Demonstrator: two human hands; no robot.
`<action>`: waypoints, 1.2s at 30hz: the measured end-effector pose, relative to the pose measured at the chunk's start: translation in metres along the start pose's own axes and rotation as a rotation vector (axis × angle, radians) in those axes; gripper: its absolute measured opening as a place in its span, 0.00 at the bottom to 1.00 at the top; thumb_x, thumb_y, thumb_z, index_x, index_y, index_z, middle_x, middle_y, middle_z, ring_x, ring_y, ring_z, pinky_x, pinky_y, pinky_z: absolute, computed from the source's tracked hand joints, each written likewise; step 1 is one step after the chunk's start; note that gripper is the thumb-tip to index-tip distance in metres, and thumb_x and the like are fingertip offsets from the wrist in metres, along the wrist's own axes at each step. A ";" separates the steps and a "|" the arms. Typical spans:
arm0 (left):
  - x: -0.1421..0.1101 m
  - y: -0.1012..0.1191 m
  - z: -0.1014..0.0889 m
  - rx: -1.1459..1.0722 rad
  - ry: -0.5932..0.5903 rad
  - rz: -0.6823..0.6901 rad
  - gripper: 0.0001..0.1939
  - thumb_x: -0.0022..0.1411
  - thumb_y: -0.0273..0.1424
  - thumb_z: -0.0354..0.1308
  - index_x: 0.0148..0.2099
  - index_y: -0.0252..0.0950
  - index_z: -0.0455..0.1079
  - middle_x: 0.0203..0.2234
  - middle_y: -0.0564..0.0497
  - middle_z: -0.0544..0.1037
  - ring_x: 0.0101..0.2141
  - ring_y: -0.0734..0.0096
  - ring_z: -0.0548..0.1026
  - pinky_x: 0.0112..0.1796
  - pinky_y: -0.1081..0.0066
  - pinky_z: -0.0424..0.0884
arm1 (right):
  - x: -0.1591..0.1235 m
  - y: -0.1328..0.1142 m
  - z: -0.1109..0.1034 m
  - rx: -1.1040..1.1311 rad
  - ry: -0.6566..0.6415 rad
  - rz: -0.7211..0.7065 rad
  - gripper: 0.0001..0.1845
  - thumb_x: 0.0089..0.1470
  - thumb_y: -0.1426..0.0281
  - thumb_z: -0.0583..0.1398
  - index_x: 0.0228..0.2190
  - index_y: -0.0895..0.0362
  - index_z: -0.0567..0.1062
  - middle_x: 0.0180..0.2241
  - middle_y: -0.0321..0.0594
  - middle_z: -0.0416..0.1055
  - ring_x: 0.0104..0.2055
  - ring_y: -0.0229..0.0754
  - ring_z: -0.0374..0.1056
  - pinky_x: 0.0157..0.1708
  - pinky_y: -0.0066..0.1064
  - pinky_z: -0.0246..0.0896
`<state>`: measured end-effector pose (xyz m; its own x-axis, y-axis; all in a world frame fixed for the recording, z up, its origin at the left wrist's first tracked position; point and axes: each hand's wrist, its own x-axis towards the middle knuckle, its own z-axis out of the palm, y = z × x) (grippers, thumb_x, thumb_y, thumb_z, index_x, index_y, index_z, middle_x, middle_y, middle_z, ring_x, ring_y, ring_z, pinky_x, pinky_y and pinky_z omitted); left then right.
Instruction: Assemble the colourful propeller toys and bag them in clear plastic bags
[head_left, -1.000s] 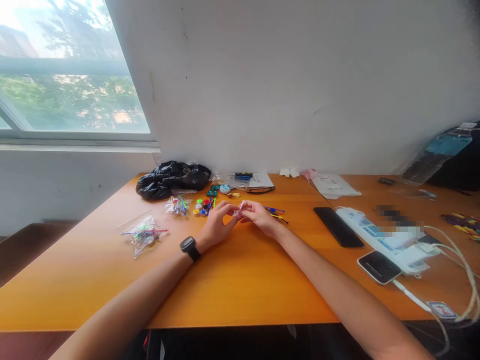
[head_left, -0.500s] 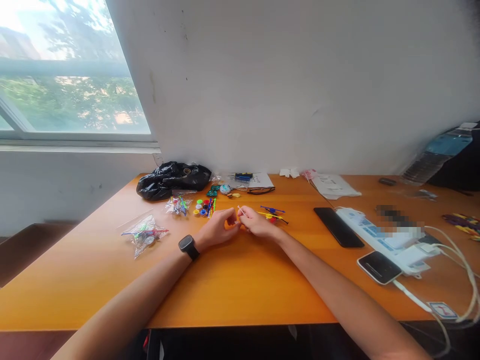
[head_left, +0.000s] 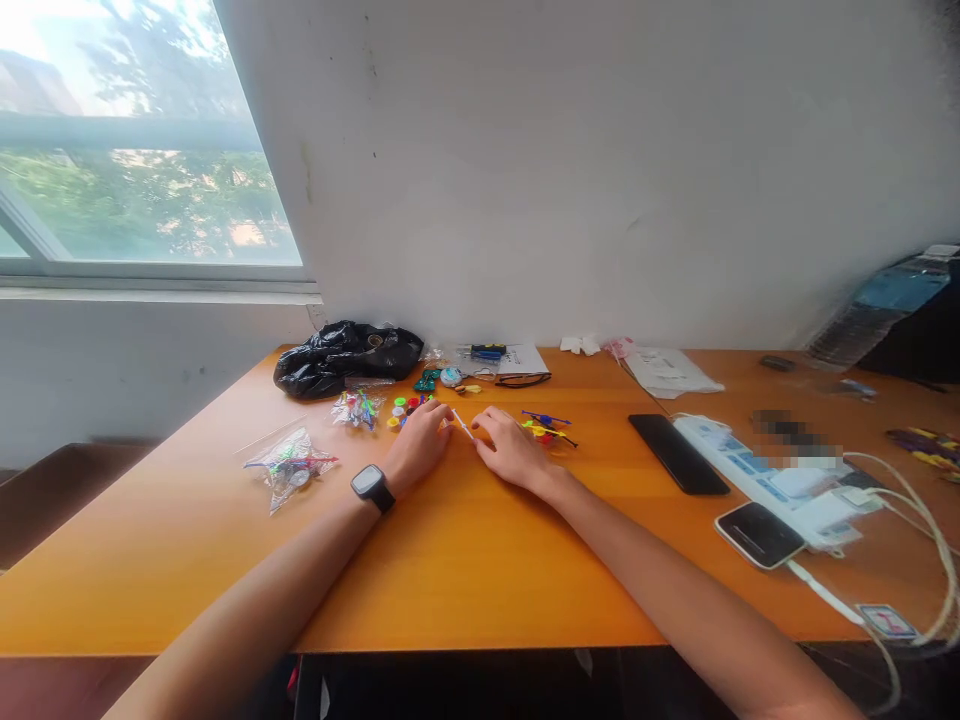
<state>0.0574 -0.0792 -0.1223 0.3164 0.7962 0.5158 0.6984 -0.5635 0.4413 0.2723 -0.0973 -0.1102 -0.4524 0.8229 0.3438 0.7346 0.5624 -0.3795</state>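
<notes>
A thin white plastic stick [head_left: 463, 424] slants between my two hands, its far end at the fingertips of my left hand [head_left: 420, 440]. Those fingers are closed around that end, partly hidden behind the hand. My right hand [head_left: 511, 446] is open, its thumb and forefinger apart close to the stick's near end. Several small coloured round pieces [head_left: 400, 403] lie just beyond my left hand, which covers some of them. To the right of my right hand are blue, yellow and black stick pieces [head_left: 549, 425].
Clear bags of coloured parts [head_left: 291, 465] lie at the left, near a black plastic bag [head_left: 349, 360]. Glasses [head_left: 523, 380] and papers lie at the back. On the right are a black phone [head_left: 677, 454], a power strip [head_left: 731, 455] with cables, and a white-edged device [head_left: 759, 535].
My hands have moved apart a little, and the right fingers have opened from their grip on the white stick. The stick now slants the other way, in plain view between the hands.
</notes>
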 end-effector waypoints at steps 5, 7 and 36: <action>0.003 -0.003 0.003 -0.057 0.033 -0.017 0.13 0.69 0.24 0.52 0.45 0.38 0.78 0.40 0.46 0.79 0.41 0.61 0.78 0.45 0.64 0.74 | -0.002 -0.007 0.001 -0.088 -0.067 -0.146 0.06 0.68 0.70 0.58 0.39 0.54 0.77 0.41 0.46 0.73 0.46 0.49 0.68 0.49 0.41 0.65; 0.004 -0.004 0.003 -0.051 0.021 -0.026 0.13 0.70 0.25 0.52 0.44 0.38 0.79 0.39 0.46 0.80 0.39 0.62 0.78 0.43 0.64 0.74 | -0.003 -0.007 0.003 -0.120 -0.071 -0.135 0.07 0.68 0.70 0.58 0.40 0.55 0.78 0.42 0.47 0.74 0.47 0.51 0.67 0.50 0.42 0.65; -0.003 0.024 -0.001 0.214 0.040 0.107 0.13 0.73 0.34 0.59 0.57 0.41 0.73 0.48 0.44 0.81 0.49 0.50 0.72 0.53 0.50 0.69 | 0.009 0.050 -0.064 0.244 -0.158 0.181 0.07 0.58 0.65 0.63 0.35 0.56 0.77 0.31 0.38 0.76 0.30 0.40 0.68 0.30 0.30 0.59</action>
<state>0.0728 -0.0951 -0.1127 0.3731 0.7227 0.5818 0.7838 -0.5811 0.2192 0.3370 -0.0672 -0.0713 -0.4120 0.9029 0.1222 0.6761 0.3929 -0.6233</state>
